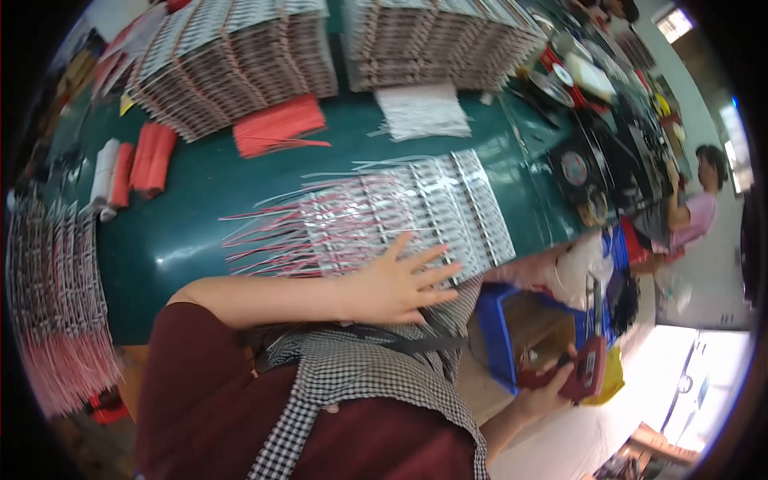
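Note:
My left hand (398,282) is spread with its fingers apart, over the near edge of a white ribbed tray (472,200). Many thin red and white wires (268,232) lie across that tray, their loose ends fanning out over its left side. Whether my palm presses on it I cannot tell. Low on the right, away from the table, my right hand (552,388) is closed round the grip of a dark red handheld power tool (590,370) with a long narrow metal nose pointing up.
Two tall stacks of similar trays (240,72) stand at the back, with bundles of red wires (280,124) and white wires (424,112) before them. Further stacked trays (56,280) are at the left. A blue crate (496,336) sits beside me; a person (696,208) works at the far right.

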`<move>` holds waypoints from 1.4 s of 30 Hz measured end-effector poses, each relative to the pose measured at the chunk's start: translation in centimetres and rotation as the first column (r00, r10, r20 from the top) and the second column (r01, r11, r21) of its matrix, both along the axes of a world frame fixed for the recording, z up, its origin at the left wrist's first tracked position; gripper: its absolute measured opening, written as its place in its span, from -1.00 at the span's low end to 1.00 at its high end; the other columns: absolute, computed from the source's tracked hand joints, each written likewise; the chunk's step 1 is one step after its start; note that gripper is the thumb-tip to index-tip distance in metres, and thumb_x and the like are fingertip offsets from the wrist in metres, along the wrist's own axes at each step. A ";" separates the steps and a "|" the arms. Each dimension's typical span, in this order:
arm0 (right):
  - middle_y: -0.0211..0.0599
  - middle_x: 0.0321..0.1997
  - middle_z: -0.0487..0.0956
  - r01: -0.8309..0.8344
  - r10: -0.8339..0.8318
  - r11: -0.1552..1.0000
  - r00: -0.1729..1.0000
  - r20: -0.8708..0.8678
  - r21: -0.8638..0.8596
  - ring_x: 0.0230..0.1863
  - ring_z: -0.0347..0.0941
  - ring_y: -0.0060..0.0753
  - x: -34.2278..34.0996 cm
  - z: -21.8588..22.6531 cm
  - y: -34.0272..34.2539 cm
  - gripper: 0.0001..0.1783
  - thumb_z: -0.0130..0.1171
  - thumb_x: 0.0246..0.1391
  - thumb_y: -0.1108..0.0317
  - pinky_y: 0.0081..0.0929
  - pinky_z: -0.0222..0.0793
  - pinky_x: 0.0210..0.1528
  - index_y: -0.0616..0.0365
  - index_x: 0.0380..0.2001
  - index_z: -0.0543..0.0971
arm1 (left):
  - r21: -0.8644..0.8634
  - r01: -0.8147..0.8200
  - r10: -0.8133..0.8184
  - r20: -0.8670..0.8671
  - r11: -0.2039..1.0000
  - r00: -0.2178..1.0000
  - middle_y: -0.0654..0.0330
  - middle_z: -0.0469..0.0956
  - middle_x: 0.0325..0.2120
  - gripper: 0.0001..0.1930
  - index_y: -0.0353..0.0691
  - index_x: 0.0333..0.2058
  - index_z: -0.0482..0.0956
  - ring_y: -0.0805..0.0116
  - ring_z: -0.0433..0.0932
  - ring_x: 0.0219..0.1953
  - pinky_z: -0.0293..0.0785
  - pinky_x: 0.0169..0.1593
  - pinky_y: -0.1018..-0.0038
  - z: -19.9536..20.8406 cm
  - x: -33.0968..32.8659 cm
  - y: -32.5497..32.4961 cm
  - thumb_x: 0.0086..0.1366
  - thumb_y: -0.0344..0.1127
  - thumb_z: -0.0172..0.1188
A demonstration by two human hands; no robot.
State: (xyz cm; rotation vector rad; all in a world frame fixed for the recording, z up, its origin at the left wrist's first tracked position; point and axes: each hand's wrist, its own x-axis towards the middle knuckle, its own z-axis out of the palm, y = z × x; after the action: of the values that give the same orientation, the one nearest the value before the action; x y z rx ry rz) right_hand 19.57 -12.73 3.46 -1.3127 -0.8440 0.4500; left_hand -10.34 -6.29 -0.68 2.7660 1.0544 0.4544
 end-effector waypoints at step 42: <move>-0.13 -0.12 0.48 0.003 0.039 0.980 0.978 0.205 -0.201 -0.58 0.26 -0.62 -8.1 4.7 3.8 -0.59 -0.03 0.17 0.29 -0.67 0.18 -0.53 0.42 -0.03 0.32 | -0.882 -0.045 0.649 0.310 0.470 0.695 0.08 0.58 -0.56 -0.85 -0.50 -0.54 0.51 0.45 0.57 -0.52 0.49 -0.39 0.56 2.6 -24.0 13.8 0.15 -0.51 0.11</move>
State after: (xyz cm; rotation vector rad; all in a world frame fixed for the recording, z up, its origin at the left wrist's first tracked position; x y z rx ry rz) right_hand 11.47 -8.89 8.20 -1.5590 -1.0049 0.4252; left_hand -34.37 7.55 1.95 1.3416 1.2373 0.6359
